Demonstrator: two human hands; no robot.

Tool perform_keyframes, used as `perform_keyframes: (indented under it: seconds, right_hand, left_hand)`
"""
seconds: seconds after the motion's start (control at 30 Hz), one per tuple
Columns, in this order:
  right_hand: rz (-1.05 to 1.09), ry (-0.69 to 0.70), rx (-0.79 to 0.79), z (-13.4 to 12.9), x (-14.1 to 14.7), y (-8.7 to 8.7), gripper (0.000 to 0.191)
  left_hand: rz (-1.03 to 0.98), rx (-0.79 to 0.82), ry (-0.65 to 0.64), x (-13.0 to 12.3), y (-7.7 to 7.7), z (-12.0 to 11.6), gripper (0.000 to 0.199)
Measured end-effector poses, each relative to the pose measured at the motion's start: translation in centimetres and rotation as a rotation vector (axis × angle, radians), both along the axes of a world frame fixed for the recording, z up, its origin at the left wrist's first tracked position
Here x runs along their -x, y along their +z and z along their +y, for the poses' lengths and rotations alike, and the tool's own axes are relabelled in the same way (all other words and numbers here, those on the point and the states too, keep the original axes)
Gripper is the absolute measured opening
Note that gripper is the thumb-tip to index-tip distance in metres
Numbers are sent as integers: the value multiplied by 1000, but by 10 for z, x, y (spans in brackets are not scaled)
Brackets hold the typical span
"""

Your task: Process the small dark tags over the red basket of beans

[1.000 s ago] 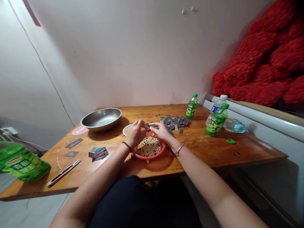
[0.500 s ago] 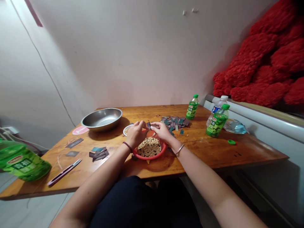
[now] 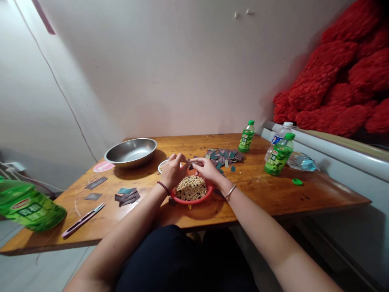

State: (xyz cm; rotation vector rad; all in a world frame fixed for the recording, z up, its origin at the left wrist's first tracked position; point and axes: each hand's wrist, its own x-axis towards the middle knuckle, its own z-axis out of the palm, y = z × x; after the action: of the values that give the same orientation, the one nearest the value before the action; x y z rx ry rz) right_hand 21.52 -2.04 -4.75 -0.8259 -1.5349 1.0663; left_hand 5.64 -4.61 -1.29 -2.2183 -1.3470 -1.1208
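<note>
Fingertip work over the basket [image 3: 191, 202]: left hand [image 3: 172, 172] and right hand [image 3: 206, 168] both narrowly pinch a dark piece [image 3: 190, 166] (partly hidden) above the beans [image 3: 191, 188]; the next move probably calls for a steady, light two-handed grip.

L arm [image 3: 130, 227] is stretched from near left to the ctr., R arm [image 3: 261, 227] from near right; both slant inward. L hand [image 3: 172, 172] has the knuckles up and fingers [image 3: 180, 158] bent. R hand [image 3: 207, 168] is just beside it, w/ fingers pointing to the left. Thumb & fingers of each hand are pinched, tips close tog.
</note>
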Motion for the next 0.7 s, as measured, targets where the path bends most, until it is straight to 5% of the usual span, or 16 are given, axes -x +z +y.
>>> perform_keyframes:
  seconds: [0.7]
  right_hand:
    - [-65,4,15,-2,-2,0,34]
  left_hand:
    - [-32,-5,59,1,-1,1,16]
